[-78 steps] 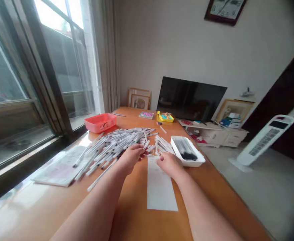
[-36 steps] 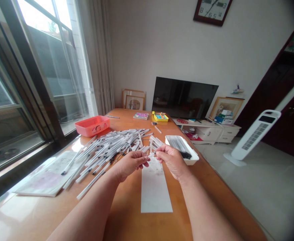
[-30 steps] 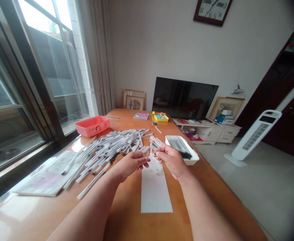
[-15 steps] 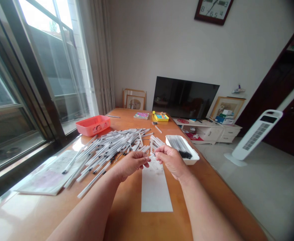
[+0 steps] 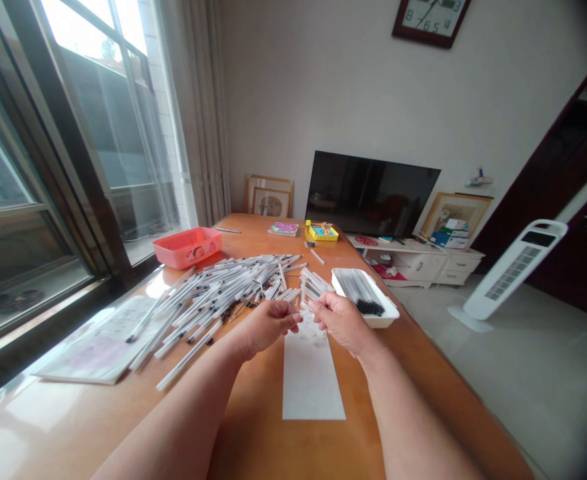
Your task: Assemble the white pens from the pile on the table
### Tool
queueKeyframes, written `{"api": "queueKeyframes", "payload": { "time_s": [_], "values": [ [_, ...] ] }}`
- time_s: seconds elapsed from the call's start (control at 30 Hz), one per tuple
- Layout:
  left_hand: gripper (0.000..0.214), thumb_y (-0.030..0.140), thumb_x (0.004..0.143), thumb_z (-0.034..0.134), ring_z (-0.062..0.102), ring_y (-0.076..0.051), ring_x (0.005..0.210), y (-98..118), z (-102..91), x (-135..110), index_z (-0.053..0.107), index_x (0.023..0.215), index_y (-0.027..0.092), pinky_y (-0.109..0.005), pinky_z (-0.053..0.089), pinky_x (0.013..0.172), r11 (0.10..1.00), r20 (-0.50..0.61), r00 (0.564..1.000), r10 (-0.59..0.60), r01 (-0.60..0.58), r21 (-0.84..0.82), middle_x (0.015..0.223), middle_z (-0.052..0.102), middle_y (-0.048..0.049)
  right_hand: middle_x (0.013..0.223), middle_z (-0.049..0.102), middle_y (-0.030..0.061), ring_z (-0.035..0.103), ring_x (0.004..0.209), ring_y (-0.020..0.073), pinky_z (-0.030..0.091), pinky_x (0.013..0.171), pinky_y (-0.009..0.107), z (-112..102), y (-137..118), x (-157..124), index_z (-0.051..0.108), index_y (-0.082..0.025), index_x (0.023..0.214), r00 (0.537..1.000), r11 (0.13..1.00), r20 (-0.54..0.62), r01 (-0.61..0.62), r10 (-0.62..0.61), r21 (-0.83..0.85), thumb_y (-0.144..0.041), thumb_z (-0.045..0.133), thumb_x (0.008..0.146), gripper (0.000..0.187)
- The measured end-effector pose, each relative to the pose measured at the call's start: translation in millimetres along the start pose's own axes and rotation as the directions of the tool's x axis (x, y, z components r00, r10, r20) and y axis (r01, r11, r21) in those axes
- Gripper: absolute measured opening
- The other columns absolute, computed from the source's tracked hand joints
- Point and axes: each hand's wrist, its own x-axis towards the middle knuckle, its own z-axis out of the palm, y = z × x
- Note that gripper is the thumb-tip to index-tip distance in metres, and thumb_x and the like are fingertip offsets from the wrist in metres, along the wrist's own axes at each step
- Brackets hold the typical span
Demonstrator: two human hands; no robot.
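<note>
My left hand (image 5: 275,323) is pinched closed over the upper part of a white paper strip (image 5: 311,387). Facing it a short gap away, my right hand (image 5: 337,319) also has thumb and forefinger pressed together. Whatever lies in either pinch is too small and blurred to name. Just beyond the fingertips several clear tubes (image 5: 315,283) lie side by side. A large loose heap of white, pen-like tubes (image 5: 223,287), many with black ends, spreads to the left. Beside my right hand stands a white tray (image 5: 391,311) holding thin clear rods with black tips.
A red plastic basket (image 5: 186,248) stands at the table's left edge. Below it lies a paper booklet (image 5: 93,353) partly under the tubes. Farther back are a colourful book (image 5: 283,229) and a yellow box (image 5: 322,231). The wooden table's (image 5: 448,393) right edge drops to the floor.
The fingertips have shifted very slightly, both hands staying pinched above the paper. The whole view has moved a little; the tubes and tray lie as before.
</note>
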Motion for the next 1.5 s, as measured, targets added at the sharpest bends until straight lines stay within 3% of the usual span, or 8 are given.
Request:
{"api": "queueKeyframes", "payload": {
  "time_s": [0.17, 0.3, 0.43, 0.73, 0.97, 1.1, 1.37, 1.5],
  "values": [
    [0.036, 0.053, 0.079, 0.068, 0.055, -0.017, 0.07, -1, 1.3, 0, 0.071, 0.084, 0.017, -0.03, 0.041, 0.071, 0.999, -0.001, 1.0, 0.013, -0.013, 0.042, 0.077, 0.07, -0.0061, 0.053, 0.043, -0.0031, 0.039, 0.054, 0.0129, 0.031, 0.052, 0.027, 2, 4, 2, 0.048, -0.022, 0.06, 0.993, 0.975, -0.023, 0.107, -0.114, -0.195, -0.063, 0.052, 0.09, 0.051],
    [0.037, 0.054, 0.08, 0.068, 0.054, -0.016, 0.071, 0, -0.2, 0, 0.07, 0.084, 0.018, -0.03, 0.041, 0.071, 1.0, 0.001, 1.0, 0.009, -0.009, 0.024, 0.078, 0.07, -0.0056, 0.056, 0.052, -0.0002, 0.048, 0.054, 0.0148, 0.037, 0.055, 0.029, -2, 2, 2, 0.055, -0.022, 0.064, 0.997, 0.978, -0.036, 0.063, -0.071, -0.199, -0.065, 0.042, 0.094, 0.055],
    [0.037, 0.054, 0.08, 0.068, 0.053, -0.016, 0.07, -1, -1.7, 0, 0.069, 0.082, 0.017, -0.029, 0.04, 0.069, 1.0, -0.005, 1.0, 0.002, -0.002, -0.001, 0.077, 0.069, -0.0053, 0.072, 0.064, 0.0007, 0.055, 0.061, 0.0148, 0.043, 0.062, 0.028, -2, 0, 0, 0.06, -0.022, 0.078, 0.994, 0.986, -0.021, 0.099, -0.103, -0.131, -0.058, 0.049, 0.093, 0.041],
    [0.036, 0.053, 0.08, 0.068, 0.054, -0.017, 0.07, 0, 3.2, -1, 0.07, 0.083, 0.017, -0.03, 0.039, 0.069, 0.999, -0.019, 1.0, 0.012, -0.011, 0.045, 0.077, 0.07, -0.0058, 0.054, 0.046, -0.0019, 0.042, 0.056, 0.0147, 0.033, 0.054, 0.029, 2, 4, 2, 0.051, -0.022, 0.062, 0.986, 0.944, -0.039, 0.146, -0.164, -0.296, -0.059, 0.049, 0.093, 0.047],
    [0.037, 0.054, 0.082, 0.066, 0.054, -0.016, 0.07, 4, -0.1, -2, 0.07, 0.084, 0.017, -0.029, 0.039, 0.068, 0.999, -0.001, 1.0, -0.023, 0.023, 0.033, 0.079, 0.071, -0.0068, 0.066, 0.06, 0.0004, 0.054, 0.063, 0.0164, 0.04, 0.062, 0.029, -1, -3, -2, 0.058, -0.022, 0.073, 0.986, 0.96, -0.01, 0.157, -0.164, -0.232, -0.054, 0.044, 0.096, 0.042],
    [0.036, 0.053, 0.082, 0.065, 0.054, -0.016, 0.07, 4, 1.8, -4, 0.069, 0.083, 0.017, -0.029, 0.039, 0.069, 0.999, 0.001, 0.999, -0.037, 0.037, 0.039, 0.078, 0.07, -0.0066, 0.065, 0.058, -0.0011, 0.051, 0.063, 0.0153, 0.038, 0.061, 0.028, -1, -4, -4, 0.055, -0.022, 0.071, 0.98, 0.947, 0.008, 0.193, -0.197, -0.258, -0.049, 0.047, 0.095, 0.037],
    [0.028, 0.043, 0.079, 0.069, 0.044, -0.012, 0.064, -7, 10.3, 4, 0.061, 0.076, 0.017, -0.027, 0.034, 0.062, 0.985, -0.088, 0.985, 0.149, -0.14, 0.098, 0.067, 0.054, 0.0014, 0.055, 0.046, -0.0016, 0.04, 0.056, 0.0152, 0.031, 0.054, 0.029, 4, 8, 3, 0.049, -0.023, 0.063, 0.987, 0.933, -0.058, 0.123, -0.151, -0.339, -0.059, 0.046, 0.094, 0.048],
    [0.025, 0.039, 0.08, 0.069, 0.045, -0.012, 0.065, -3, 11.4, 3, 0.059, 0.078, 0.016, -0.026, 0.035, 0.062, 0.986, -0.078, 0.986, 0.149, -0.142, 0.082, 0.069, 0.054, 0.0017, 0.053, 0.044, -0.0021, 0.042, 0.055, 0.0149, 0.033, 0.055, 0.029, 2, 8, 5, 0.05, -0.022, 0.061, 0.994, 0.951, -0.059, 0.071, -0.094, -0.302, -0.065, 0.041, 0.094, 0.055]
  ]
}}
